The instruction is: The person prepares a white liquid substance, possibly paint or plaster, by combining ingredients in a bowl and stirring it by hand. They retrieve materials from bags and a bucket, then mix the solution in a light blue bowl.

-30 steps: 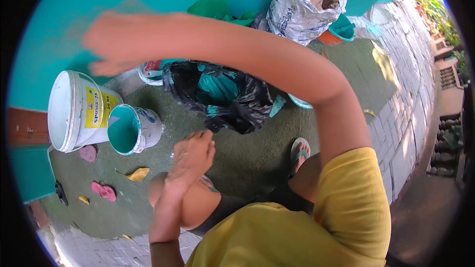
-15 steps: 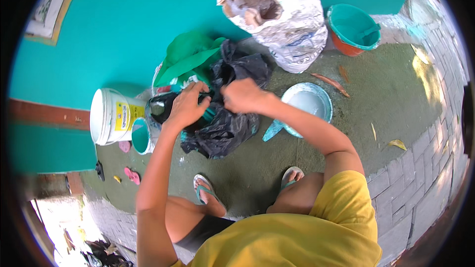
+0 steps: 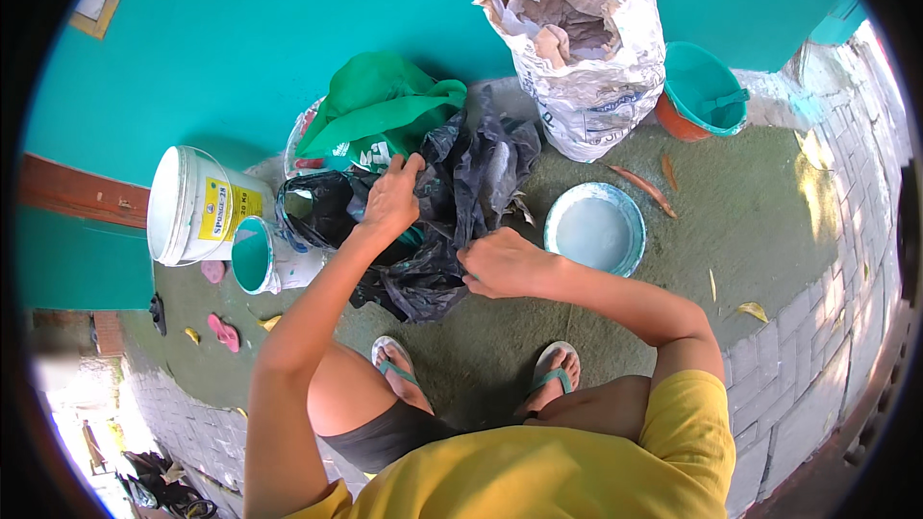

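I crouch over a crumpled black plastic bag (image 3: pixel 413 284) on the floor. My left hand (image 3: pixel 392 197) is at the bag's upper middle, fingers curled on the black plastic. My right hand (image 3: pixel 502 264) is closed on the bag's right edge, lower down. Teal shows inside the bag's folds. Behind it lies a green bag (image 3: pixel 370 106). Beside my right hand is a round basin (image 3: pixel 593 231) with pale, whitish contents. At the left stand a teal-lined pot (image 3: pixel 254 259) and a white bucket (image 3: pixel 170 216) with a yellow label.
A tall paper-lined white sack (image 3: pixel 601 96) and an orange-and-teal bucket (image 3: pixel 702 96) stand against the teal wall (image 3: pixel 231 38). Loose pink slippers (image 3: pixel 223 332) lie at the left. My sandalled feet (image 3: pixel 553 372) are on the concrete, bordered by pavers (image 3: pixel 808 346).
Both hands came onto the black bag. Since half a second ago my right hand has moved down and right with the plastic, and more of the bag's dark folds are spread upward.
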A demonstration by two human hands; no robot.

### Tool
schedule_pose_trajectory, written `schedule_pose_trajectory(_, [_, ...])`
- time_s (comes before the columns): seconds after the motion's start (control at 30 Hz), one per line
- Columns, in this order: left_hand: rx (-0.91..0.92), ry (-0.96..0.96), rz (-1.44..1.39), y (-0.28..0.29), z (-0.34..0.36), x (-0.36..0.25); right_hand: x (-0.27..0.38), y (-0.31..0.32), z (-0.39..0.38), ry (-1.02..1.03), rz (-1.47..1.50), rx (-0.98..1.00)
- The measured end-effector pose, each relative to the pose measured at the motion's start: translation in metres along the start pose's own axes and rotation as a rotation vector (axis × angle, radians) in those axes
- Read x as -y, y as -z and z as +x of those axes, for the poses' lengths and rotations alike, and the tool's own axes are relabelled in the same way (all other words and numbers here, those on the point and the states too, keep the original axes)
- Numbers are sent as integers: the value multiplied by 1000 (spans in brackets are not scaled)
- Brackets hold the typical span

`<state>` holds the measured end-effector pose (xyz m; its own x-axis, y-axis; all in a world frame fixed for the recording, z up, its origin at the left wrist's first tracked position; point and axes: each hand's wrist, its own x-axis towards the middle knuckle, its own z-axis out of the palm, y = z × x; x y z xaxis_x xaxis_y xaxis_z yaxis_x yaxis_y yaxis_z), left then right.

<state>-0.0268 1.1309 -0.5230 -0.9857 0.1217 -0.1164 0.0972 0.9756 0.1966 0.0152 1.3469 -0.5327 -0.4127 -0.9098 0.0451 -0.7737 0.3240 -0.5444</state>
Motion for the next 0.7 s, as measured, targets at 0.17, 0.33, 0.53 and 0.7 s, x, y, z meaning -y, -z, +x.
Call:
schedule_pose_trajectory(0.17, [-238,-191,-78,23,-25,-26,-2,30,1,-62,-59,-326])
schedule_pose_trajectory(0.33, [-379,-388,-325,56,-3,-57,15,175,-9,-19,-512,-945])
schedule_pose_trajectory(0.53, [-461,-177,-729,124,86,-102,17,231,-28,-494,-1059,-207])
schedule_pose_trajectory(0.7, [-281,-198,-655,112,102,-133,60,188,-43,-346,-827,-53])
